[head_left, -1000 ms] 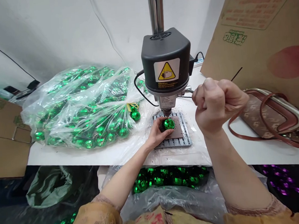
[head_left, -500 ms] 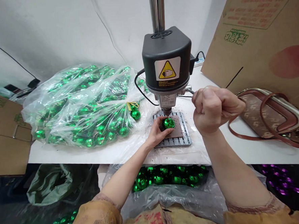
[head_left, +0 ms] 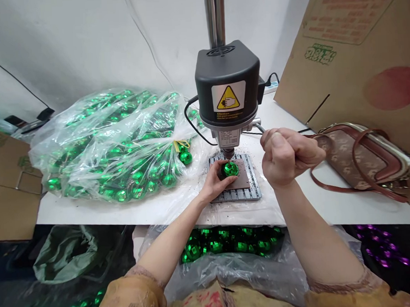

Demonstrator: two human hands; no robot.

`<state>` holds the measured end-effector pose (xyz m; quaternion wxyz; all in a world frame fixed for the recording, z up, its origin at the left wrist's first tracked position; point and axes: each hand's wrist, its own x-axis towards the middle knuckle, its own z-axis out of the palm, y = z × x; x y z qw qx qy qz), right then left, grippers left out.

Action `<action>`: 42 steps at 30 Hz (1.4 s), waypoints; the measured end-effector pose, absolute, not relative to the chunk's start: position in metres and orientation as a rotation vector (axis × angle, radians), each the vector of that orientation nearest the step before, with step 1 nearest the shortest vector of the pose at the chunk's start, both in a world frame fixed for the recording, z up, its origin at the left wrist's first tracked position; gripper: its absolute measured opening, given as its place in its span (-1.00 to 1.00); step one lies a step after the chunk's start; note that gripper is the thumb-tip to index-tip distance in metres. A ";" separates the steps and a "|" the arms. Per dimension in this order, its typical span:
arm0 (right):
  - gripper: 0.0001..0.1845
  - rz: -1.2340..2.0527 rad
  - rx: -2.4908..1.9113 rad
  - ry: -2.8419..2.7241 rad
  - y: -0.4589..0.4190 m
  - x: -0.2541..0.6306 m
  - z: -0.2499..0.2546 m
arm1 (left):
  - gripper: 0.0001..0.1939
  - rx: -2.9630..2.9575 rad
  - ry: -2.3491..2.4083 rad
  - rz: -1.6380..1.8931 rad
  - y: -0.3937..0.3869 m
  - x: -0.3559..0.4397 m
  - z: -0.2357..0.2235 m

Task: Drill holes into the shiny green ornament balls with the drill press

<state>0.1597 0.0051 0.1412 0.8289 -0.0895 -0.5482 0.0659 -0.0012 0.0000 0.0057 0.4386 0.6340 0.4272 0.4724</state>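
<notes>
My left hand (head_left: 215, 183) cups a shiny green faceted bauble (head_left: 231, 169), which sits on a brown pad (head_left: 243, 181) on a slotted metal plate (head_left: 253, 192). The tip of the bench drill's spindle (head_left: 228, 153) is right above the bauble, and the contact point is hidden by its top. My right hand (head_left: 288, 155) is a closed fist to the right of the black drill head (head_left: 227, 82), gripping a thin metal lever (head_left: 317, 110).
A clear bag of green baubles (head_left: 114, 149) lies left of the drill on the white table (head_left: 90, 211), with dark debris around the plate. A patterned handbag (head_left: 365, 157) stands right. Below the table edge lie more green baubles (head_left: 216, 246) in plastic and purple baubles (head_left: 384, 251).
My right fist has moved down and to the left, carrying the lever with it. My left hand stays on the bauble under the spindle.
</notes>
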 end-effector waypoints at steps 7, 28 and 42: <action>-0.47 0.155 -0.249 -1.135 0.000 0.156 0.148 | -0.39 1.551 1.045 1.164 0.000 0.000 0.007; -0.46 0.383 -0.435 -1.025 0.017 0.157 0.207 | -0.59 2.888 0.684 -0.049 -0.159 -0.029 -0.011; -0.52 0.405 -0.401 -1.036 0.011 0.155 0.205 | -0.63 2.226 2.066 0.818 0.043 -0.102 0.057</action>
